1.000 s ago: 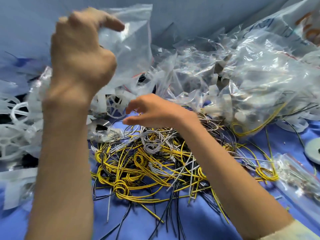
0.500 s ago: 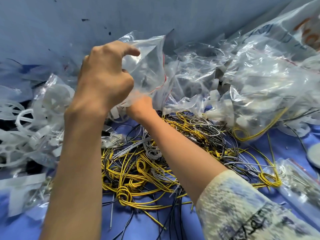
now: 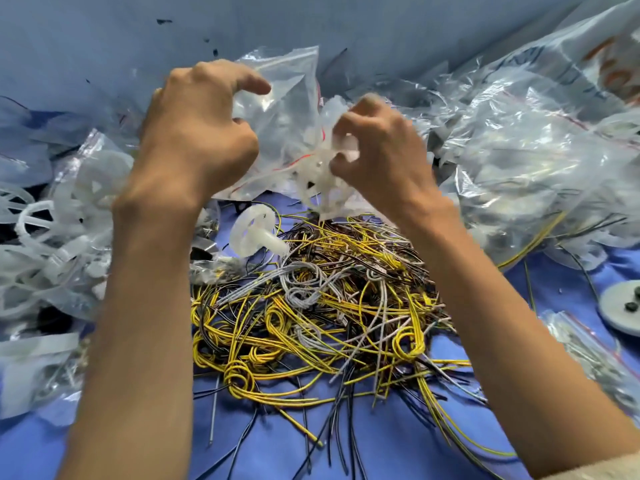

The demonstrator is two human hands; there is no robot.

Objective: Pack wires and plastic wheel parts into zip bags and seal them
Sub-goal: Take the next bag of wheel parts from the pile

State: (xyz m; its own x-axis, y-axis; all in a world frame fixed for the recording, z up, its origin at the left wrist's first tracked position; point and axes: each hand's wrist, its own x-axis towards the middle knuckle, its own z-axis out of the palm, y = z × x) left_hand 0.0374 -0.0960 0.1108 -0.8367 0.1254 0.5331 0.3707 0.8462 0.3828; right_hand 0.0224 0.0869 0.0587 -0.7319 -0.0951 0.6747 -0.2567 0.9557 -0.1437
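My left hand [image 3: 201, 133] grips a clear zip bag [image 3: 287, 95] with a red seal line and holds it up above the table. My right hand [image 3: 377, 150] grips a white plastic wheel part [image 3: 322, 174] right at the bag's lower edge; the part is blurred. A second white wheel part [image 3: 254, 233] lies loose on the blue cloth under the bag. In front of both hands spreads a tangled pile of yellow, grey and black wires [image 3: 329, 306].
Filled clear bags [image 3: 526, 161] are heaped at the right. At the left lies a heap of bagged white wheel parts [image 3: 59, 230]. A grey disc [image 3: 623, 306] sits at the right edge, with a small bag [image 3: 588, 355] beside it. A blue wall [image 3: 104, 39] rises behind.
My right hand came out from under the bag and rose to its right side, now holding a white wheel part. The left hand with the bag shifted slightly.
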